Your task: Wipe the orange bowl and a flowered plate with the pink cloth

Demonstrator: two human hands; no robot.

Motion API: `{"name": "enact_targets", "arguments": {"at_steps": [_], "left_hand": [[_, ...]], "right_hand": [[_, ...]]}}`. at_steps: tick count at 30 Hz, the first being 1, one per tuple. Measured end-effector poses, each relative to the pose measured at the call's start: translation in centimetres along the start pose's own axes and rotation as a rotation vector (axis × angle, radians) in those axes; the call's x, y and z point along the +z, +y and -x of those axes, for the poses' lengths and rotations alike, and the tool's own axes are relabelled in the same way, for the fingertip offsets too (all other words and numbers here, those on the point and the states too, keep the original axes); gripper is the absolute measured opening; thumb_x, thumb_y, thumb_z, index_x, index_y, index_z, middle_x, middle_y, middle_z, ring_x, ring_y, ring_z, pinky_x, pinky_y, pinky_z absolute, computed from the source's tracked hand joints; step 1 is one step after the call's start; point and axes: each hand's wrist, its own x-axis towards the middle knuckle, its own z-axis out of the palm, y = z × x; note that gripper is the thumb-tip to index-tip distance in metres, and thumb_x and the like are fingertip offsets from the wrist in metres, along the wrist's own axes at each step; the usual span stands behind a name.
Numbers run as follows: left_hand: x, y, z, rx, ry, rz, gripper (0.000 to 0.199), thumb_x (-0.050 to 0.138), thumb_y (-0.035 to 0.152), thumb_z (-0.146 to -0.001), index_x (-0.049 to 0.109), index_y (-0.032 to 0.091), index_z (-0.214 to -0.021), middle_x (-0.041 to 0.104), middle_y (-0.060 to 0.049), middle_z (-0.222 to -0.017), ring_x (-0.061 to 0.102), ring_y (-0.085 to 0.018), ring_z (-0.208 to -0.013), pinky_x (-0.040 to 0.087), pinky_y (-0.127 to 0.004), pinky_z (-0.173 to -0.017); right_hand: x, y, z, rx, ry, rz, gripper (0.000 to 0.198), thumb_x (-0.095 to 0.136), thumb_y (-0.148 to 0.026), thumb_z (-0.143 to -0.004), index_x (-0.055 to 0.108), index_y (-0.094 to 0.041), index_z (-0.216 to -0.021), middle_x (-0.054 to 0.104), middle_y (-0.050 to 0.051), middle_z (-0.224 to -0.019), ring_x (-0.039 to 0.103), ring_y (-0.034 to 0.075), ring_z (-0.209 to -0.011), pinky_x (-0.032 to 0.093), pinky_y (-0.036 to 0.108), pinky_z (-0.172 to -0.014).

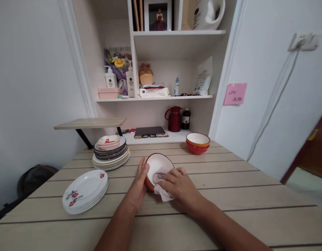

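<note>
In the middle of the table an orange bowl (159,161), white inside with a dark rim, tilts toward me. My left hand (140,183) grips its left side, with the thumb over the rim and the fingers behind the wall. My right hand (178,184) presses a crumpled pale pink cloth (163,192) against the inside of the bowl. Part of the cloth hangs over the near rim. The cloth under the right fingers is partly hidden, as is the bowl's underside.
To the left are a stack of white flowered plates (85,190) and a taller pile of dark-rimmed plates (111,153) topped by small dishes (108,141). Two nested bowls (197,143) stand at the right back. Behind are a laptop (150,131) and a red jug (174,119).
</note>
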Motion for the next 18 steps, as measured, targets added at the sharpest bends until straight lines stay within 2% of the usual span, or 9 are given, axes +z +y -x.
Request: {"name": "enact_targets", "arguments": {"at_steps": [4,10,18], "left_hand": [[0.21,0.16,0.26,0.024,0.017,-0.065,0.09,0.077,0.06,-0.085,0.035,0.034,-0.161,0.044,-0.007,-0.166,0.047,-0.032,-0.146,0.043,-0.041,-0.115],[0.18,0.16,0.4,0.044,-0.015,-0.108,0.087,0.079,0.059,-0.084,0.041,0.035,-0.158,0.046,-0.005,-0.165,0.045,-0.031,-0.149,0.041,-0.038,-0.117],[0.2,0.08,0.55,0.056,-0.057,-0.162,0.086,0.081,0.051,-0.085,0.041,0.033,-0.159,0.047,-0.007,-0.164,0.044,-0.03,-0.15,0.032,-0.04,-0.123]], "right_hand": [[-0.14,-0.16,-0.07,0.034,-0.017,-0.038,0.037,0.073,-0.018,-0.083,0.07,-0.029,-0.118,0.076,0.003,-0.115,0.055,0.025,-0.099,0.027,0.04,-0.079],[-0.32,-0.24,-0.11,0.068,-0.034,-0.07,0.04,0.073,-0.017,-0.081,0.07,-0.03,-0.119,0.075,0.003,-0.115,0.055,0.025,-0.1,0.027,0.039,-0.08],[-0.04,-0.21,-0.04,0.099,-0.043,-0.092,0.039,0.068,-0.008,-0.074,0.071,-0.026,-0.109,0.075,0.005,-0.107,0.054,0.026,-0.099,0.028,0.038,-0.081]]}}
